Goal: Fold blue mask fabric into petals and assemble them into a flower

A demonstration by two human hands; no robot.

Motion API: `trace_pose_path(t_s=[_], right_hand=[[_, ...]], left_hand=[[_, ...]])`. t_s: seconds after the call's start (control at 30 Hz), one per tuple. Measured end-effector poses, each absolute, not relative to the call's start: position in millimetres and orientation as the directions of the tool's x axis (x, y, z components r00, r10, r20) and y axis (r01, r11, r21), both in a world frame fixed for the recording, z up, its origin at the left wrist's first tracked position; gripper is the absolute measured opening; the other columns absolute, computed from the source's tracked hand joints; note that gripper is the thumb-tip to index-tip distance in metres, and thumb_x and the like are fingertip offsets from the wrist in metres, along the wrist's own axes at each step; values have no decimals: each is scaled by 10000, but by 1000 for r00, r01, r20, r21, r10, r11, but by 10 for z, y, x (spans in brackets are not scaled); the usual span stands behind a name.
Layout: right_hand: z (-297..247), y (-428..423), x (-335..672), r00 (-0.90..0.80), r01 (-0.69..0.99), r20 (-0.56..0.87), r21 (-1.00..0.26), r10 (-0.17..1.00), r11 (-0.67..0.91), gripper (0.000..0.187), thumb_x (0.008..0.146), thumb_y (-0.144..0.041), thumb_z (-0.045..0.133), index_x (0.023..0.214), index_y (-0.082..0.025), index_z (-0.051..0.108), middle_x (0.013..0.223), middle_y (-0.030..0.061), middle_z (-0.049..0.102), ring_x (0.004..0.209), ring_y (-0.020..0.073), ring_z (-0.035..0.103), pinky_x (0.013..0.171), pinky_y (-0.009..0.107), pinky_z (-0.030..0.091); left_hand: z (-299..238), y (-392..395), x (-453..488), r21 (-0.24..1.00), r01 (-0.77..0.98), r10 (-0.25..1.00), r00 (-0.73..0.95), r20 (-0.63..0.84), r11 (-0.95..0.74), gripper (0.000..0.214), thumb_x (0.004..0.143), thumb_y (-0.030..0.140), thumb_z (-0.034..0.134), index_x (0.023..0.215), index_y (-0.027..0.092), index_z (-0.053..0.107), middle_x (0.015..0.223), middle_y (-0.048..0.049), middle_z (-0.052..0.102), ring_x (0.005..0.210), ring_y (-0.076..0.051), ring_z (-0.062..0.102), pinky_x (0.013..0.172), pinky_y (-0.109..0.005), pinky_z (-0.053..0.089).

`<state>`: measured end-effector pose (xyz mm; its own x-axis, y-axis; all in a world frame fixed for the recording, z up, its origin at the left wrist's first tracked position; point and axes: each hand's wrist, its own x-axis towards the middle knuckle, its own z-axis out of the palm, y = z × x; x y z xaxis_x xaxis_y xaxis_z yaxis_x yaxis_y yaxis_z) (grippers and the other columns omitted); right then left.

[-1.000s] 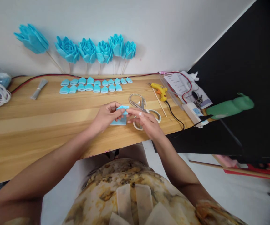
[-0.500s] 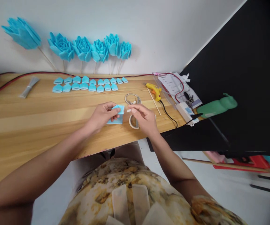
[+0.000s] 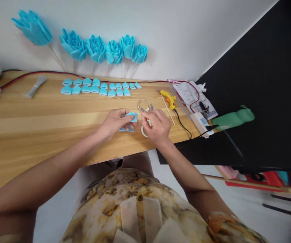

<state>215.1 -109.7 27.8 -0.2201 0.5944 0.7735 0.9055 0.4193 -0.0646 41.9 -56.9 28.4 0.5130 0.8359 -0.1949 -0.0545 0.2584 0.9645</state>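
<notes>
My left hand (image 3: 115, 120) is closed on a small light-blue foam piece (image 3: 131, 117), pinching it above another blue square (image 3: 125, 128) that lies on the wooden table (image 3: 46, 118). My right hand (image 3: 156, 126) is curled just to its right, fingertips pinched next to the foam piece; what they hold is too small to make out. It rests over a pair of scissors (image 3: 145, 107), whose white handles are mostly hidden under it.
Two rows of folded blue petals (image 3: 98, 87) lie farther back. Blue foam flowers (image 3: 102, 52) on sticks lean against the wall. A yellow glue gun (image 3: 169, 98), a wooden skewer (image 3: 168, 109), a power strip (image 3: 201, 122) and a green bottle (image 3: 233, 118) sit at right.
My right hand has closed in toward the foam piece, its fingers curling down. My left hand has turned the blue piece slightly. The view has shifted a little.
</notes>
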Motion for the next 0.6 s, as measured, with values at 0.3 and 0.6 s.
trace_pose_path(t_s=[0.3,0.6], right_hand=[[292,-1061,2088,-341,894,807,121,482,431,133,909,-122,602,819,-202,659,719,25,680,704,169,577,646,302,451],[285,-1085,2049,-360,893,746,102,560,439,178,936,-151,566,808,-225,665,737,20,697,711,169,600,680,311,476]], left_hand=[[337,-583,438,954,-58,842,488,-230,294,128,858,128,614,731,135,611,632,-18,701,532,-97,623,538,-204,456],[311,-578,432,965,-83,855,488,-177,247,122,830,159,663,725,136,608,616,-10,688,540,-96,627,531,-195,468]])
